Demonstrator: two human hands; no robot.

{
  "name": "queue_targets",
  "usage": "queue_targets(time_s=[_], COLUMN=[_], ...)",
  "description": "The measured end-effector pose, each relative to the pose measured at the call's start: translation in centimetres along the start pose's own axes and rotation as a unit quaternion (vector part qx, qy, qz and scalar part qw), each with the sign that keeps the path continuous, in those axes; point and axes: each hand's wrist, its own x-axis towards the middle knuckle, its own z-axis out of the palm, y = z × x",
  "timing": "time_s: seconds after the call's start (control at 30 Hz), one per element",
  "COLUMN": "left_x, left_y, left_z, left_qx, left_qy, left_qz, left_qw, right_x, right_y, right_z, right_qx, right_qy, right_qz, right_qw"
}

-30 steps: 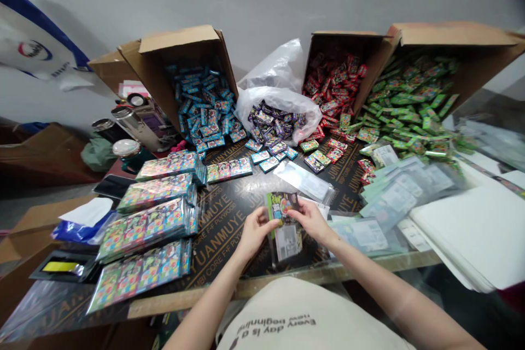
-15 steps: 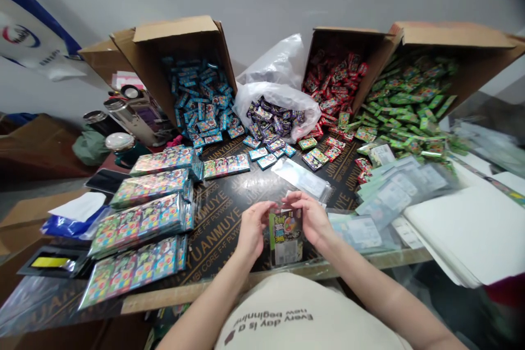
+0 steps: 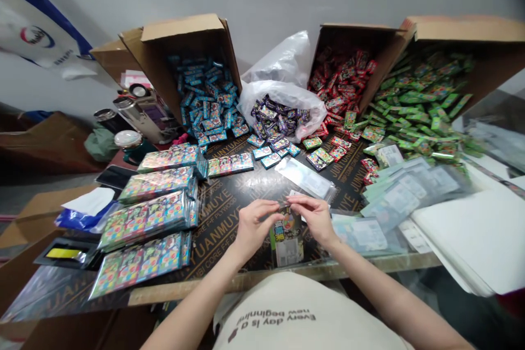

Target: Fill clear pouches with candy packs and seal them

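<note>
A dark printed packet in clear plastic [image 3: 289,243] lies flat at the table's front edge, below both hands. My left hand [image 3: 256,224] is bent over the packet's upper left, thumb and fingers curved toward its top end. My right hand [image 3: 314,217] pinches at the top end of the packet, fingertips pressed together; what they grip is too small to make out. Just behind the hands lies a clear plastic sleeve [image 3: 307,179]. A row of small boxes [image 3: 230,164] sits further back on the left.
Stacks of wrapped packs [image 3: 143,219] fill the left side. Behind stand cartons of blue [image 3: 205,93], red [image 3: 344,79] and green [image 3: 422,104] packets, with a white bag [image 3: 246,101] of purple ones. Plastic sleeves [image 3: 394,197] and white sheets [image 3: 471,235] lie right.
My left hand has turned over more, its fingers reaching right above the packet. The right fingertips have drawn together. The whole view has shifted slightly.
</note>
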Motion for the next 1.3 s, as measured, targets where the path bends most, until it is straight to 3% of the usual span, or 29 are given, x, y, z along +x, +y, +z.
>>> queue_targets(time_s=[0.1, 0.27, 0.33, 0.43, 0.57, 0.7, 0.83, 0.97, 1.07, 1.13, 1.23, 1.3], left_x=[0.0, 1.5, 1.7, 1.0, -0.7, -1.2, -0.4, 0.1, -0.8, -2.0, -3.8, -4.1], left_y=[0.1, 0.2, 0.6, 1.4, 0.9, -0.4, 0.0, 0.4, -1.7, -4.0, -6.9, -7.5], left_z=[-0.4, -1.1, -1.0, -0.6, -0.5, -0.9, -1.8, -4.0, -6.5, -8.0, -9.0, -8.6], left_qx=[0.058, 0.071, 0.083, 0.142, 0.240, 0.250, 0.207, 0.175, 0.181, 0.218, 0.339, 0.424], left_qy=[-0.010, -0.054, -0.065, -0.064, -0.086, -0.091, -0.027, 0.136, 0.260, 0.312, 0.315, 0.262], left_qz=[0.019, -0.070, -0.062, 0.033, 0.192, 0.244, 0.210, 0.153, 0.085, 0.031, 0.011, 0.048], left_qw=[0.998, 0.994, 0.992, 0.987, 0.948, 0.933, 0.955, 0.963, 0.945, 0.924, 0.887, 0.865], right_x=[-0.3, 0.1, 0.5, 0.8, -0.3, -1.7, -0.4, 4.1, 9.0, 12.2, 15.9, 17.4], right_y=[-0.6, -1.6, -1.8, -2.2, -2.1, -0.8, -0.8, -1.5, -0.2, 1.4, 3.5, 4.4], right_z=[-0.5, -0.5, -0.4, -0.7, -1.9, -2.8, -0.8, 3.3, 4.9, 4.9, 4.2, 4.0], right_qx=[-0.068, -0.091, -0.077, -0.073, -0.127, -0.175, -0.164, -0.142, -0.258, -0.419, -0.597, -0.638], right_qy=[-0.039, -0.057, -0.077, -0.103, -0.125, -0.105, -0.087, -0.131, -0.156, -0.094, -0.007, -0.009], right_qz=[-0.046, 0.016, 0.029, 0.028, -0.024, -0.095, -0.099, -0.115, -0.127, -0.111, -0.052, -0.047], right_qw=[0.996, 0.994, 0.994, 0.992, 0.984, 0.974, 0.978, 0.974, 0.945, 0.896, 0.801, 0.768])
